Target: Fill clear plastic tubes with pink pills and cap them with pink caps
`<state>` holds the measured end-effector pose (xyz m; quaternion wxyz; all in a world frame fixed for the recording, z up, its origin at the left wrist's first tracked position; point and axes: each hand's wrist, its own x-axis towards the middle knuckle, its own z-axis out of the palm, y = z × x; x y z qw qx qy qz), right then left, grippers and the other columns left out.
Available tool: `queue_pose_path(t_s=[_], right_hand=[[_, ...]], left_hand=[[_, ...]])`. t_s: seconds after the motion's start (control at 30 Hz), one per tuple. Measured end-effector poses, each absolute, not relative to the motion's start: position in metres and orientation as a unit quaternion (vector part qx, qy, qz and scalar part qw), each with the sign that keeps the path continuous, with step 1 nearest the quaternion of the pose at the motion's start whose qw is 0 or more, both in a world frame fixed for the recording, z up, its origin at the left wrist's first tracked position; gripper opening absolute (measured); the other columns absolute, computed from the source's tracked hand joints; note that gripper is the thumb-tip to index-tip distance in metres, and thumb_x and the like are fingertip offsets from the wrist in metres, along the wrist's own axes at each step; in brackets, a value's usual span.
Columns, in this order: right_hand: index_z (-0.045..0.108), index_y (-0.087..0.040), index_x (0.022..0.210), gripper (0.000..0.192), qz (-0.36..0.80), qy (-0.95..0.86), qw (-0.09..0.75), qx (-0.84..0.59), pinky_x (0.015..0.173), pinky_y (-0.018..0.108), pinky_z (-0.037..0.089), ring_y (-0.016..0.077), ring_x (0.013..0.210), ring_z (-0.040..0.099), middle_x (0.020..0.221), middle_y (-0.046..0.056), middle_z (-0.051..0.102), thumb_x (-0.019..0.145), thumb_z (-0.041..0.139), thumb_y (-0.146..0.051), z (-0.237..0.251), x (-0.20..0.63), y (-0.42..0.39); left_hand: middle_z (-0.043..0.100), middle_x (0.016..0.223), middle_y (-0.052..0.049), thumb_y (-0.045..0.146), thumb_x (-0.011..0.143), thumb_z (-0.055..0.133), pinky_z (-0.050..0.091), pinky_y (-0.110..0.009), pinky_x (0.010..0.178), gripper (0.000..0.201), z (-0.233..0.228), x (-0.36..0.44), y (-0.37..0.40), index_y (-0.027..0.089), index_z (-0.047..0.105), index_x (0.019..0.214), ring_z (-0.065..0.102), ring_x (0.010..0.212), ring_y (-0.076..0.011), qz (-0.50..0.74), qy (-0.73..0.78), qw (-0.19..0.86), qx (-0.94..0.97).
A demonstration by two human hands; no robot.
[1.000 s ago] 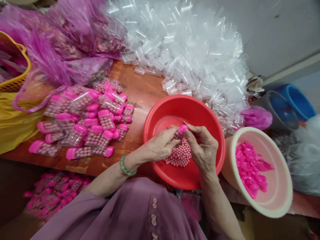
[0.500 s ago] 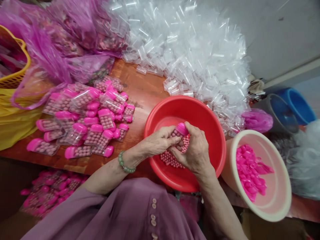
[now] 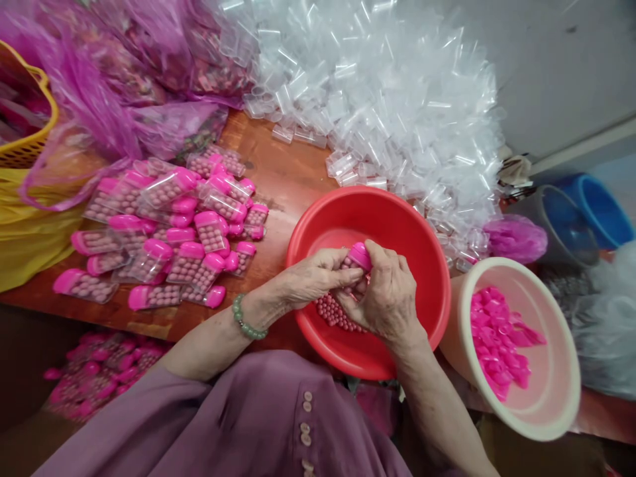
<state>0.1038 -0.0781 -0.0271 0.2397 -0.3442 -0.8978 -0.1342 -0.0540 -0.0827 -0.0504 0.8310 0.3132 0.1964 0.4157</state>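
Observation:
Both hands meet over a red basin (image 3: 397, 218) that holds small pink balls (image 3: 334, 314). My left hand (image 3: 318, 278) and my right hand (image 3: 387, 295) together grip one small clear container filled with pink balls, and my right thumb presses on its bright pink cap (image 3: 360, 255). A green bead bracelet (image 3: 244, 319) circles my left wrist. To the left on the wooden table (image 3: 278, 179) lies a pile of filled, capped containers (image 3: 173, 232).
A cream basin (image 3: 556, 397) of loose pink caps stands at the right. A big heap of empty clear containers (image 3: 387, 99) fills the back. Pink plastic bags (image 3: 124, 79), a yellow basket (image 3: 30, 142) and blue buckets (image 3: 591, 212) surround the table. More filled containers (image 3: 99, 371) lie below.
My right hand has turned from pinching the cap on with its fingertips to wrapping around the container, thumb on the cap. Both hands stay over the red basin.

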Motion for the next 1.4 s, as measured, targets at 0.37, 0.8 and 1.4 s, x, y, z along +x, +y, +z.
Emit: queue_pose_path(t_s=[0.37,0.8,1.4], right_hand=[[0.04,-0.008,0.136,0.068,-0.142,-0.89,0.295,-0.316,0.069,0.036,0.052,0.0238,0.081,0.062,0.094,0.014,0.065,0.08,0.064,-0.038,-0.03,0.106,-0.078],[0.039,-0.014,0.134,0.071,-0.005,-0.898,0.316,-0.307,0.08,0.044,0.057,0.0282,0.099,0.063,0.11,0.016,0.063,0.076,0.072,-0.04,-0.03,0.108,-0.086],[0.039,-0.015,0.141,0.072,-0.06,-0.906,0.318,-0.273,0.08,0.044,0.055,0.029,0.097,0.067,0.109,0.016,0.067,0.079,0.068,-0.039,-0.03,0.103,-0.098]], left_hand=[[0.061,0.072,0.0,0.042,0.079,0.076,0.047,-0.02,0.061,0.036,-0.048,-0.054,-0.086,0.011,0.059,0.08,0.058,0.062,-0.0073,0.407,0.171,0.837,0.325],[0.062,0.05,-0.006,0.061,0.091,0.043,0.049,-0.023,0.048,0.06,-0.029,-0.043,-0.084,0.012,0.062,0.061,0.057,0.043,-0.0119,0.344,0.334,0.858,0.184],[0.053,0.049,0.004,0.033,0.094,0.04,0.041,-0.02,0.044,0.033,-0.038,-0.023,-0.109,0.019,0.053,0.068,0.05,0.042,-0.0096,0.484,0.421,0.741,0.197]])
